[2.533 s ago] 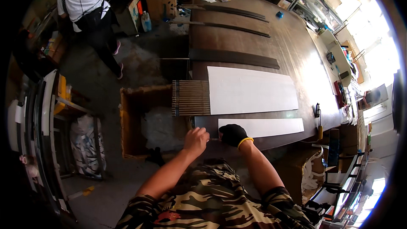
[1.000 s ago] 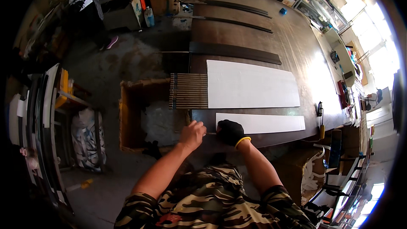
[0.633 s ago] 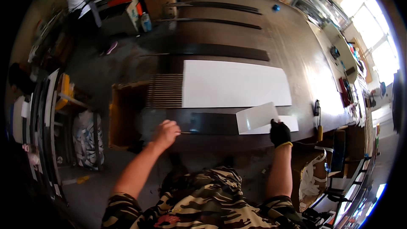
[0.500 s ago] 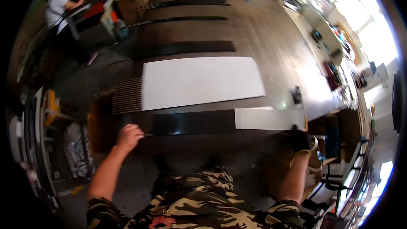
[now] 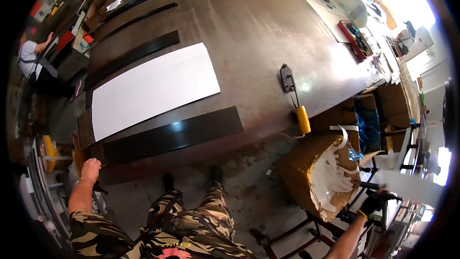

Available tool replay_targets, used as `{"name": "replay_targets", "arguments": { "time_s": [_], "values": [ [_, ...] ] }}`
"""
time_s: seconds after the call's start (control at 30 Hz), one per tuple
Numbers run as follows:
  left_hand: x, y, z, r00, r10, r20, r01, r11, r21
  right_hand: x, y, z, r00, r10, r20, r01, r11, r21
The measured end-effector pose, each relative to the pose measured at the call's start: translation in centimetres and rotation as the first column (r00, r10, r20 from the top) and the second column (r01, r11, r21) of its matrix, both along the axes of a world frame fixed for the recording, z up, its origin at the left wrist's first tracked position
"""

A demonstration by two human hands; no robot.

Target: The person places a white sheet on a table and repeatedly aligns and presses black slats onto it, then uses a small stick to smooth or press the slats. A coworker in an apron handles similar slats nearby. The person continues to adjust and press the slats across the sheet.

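Note:
My left hand (image 5: 91,169), bare, is closed at the near left edge of the table, with the tip of something thin poking from its fingers. A long, glossy dark strip (image 5: 201,128) lies flat just right of it, along the near edge. At the lower right, my right hand (image 5: 373,203) wears a black glove and grips a pale, motion-blurred sheet (image 5: 412,187) by its near end, off the table. Behind the dark strip lies a large white panel (image 5: 158,88), its left end over a ribbed stack (image 5: 86,129).
Several dark strips (image 5: 139,55) lie farther back on the brown table (image 5: 239,29). A yellow roller (image 5: 303,120) hangs over its right edge, beside a cardboard box (image 5: 292,172) of white scraps. A red tray (image 5: 354,41) sits far right. Another person (image 5: 36,60) stands far left.
The pale sheet has left the dark strip and moved right with my gloved hand, beyond the table. My left hand stays closed near the strip's left end. The view has swung right.

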State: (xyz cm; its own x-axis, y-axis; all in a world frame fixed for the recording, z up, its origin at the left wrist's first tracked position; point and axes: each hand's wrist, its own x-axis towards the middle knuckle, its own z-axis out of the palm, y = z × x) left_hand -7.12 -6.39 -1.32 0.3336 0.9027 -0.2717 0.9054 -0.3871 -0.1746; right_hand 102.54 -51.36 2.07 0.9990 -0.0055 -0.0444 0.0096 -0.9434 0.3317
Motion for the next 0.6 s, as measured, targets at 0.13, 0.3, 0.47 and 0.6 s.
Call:
{"name": "replay_targets", "arguments": {
  "time_s": [0.13,0.3,0.47,0.6],
  "values": [
    [1.8,1.2,0.8,0.999,-0.023,-0.049,0.022,1.0,-0.016,-4.4,4.5,-12.8,0.951,0.075,-0.299,-0.066,0.997,0.039],
    [0.8,-1.8,1.5,0.999,0.011,-0.045,-0.01,0.999,0.035,-19.4,35.6,-5.9,0.704,0.673,0.225,-0.471,0.206,0.858],
    [2.5,-0.9,2.8,0.991,-0.007,0.136,-0.005,0.996,0.09,-26.6,46.5,-3.4,0.717,0.697,0.002,-0.534,0.548,0.644],
    [0.8,-1.8,4.4,0.93,0.194,0.311,-0.223,0.973,0.061,-27.1,41.4,-6.3,0.606,0.789,0.102,-0.557,0.329,0.763]
  ]
}}
